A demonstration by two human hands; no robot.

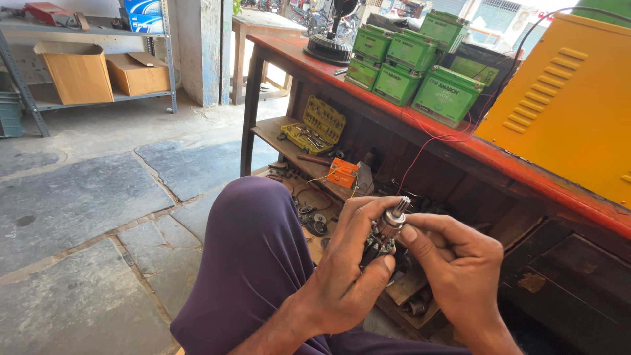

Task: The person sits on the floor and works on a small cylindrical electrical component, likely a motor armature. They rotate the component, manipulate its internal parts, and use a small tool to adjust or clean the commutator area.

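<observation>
From the head camera, the person sits low beside a workbench, one knee (256, 256) in purple cloth raised just under the work. The left hand (345, 269) is wrapped around a small motor armature (388, 230), fingers and thumb clamped on its dark lower body so the toothed shaft end points up and away, above the knee and in front of the bench's lower shelf. The right hand (453, 263) comes in from the other side with thumb and forefinger pinched on the bright metal collar near the top; holding it from both sides this way looks meant to keep the part steady and its tip in plain sight.

Behind the hands, the red-topped wooden workbench (526, 174) carries a stack of green batteries (407, 62), a round black fan-like unit (328, 46) and a big yellow metal cabinet (568, 105) with louvres. A thin red wire (427, 141) hangs down off the bench top. On the lower shelf (276, 131) lie an open yellow socket set (314, 125) and an orange meter (342, 173), both within easy reach, with loose metal parts below.

The floor is rough grey stone slabs (85, 204). Across the room, a metal rack (98, 98) holds cardboard boxes (75, 69).
</observation>
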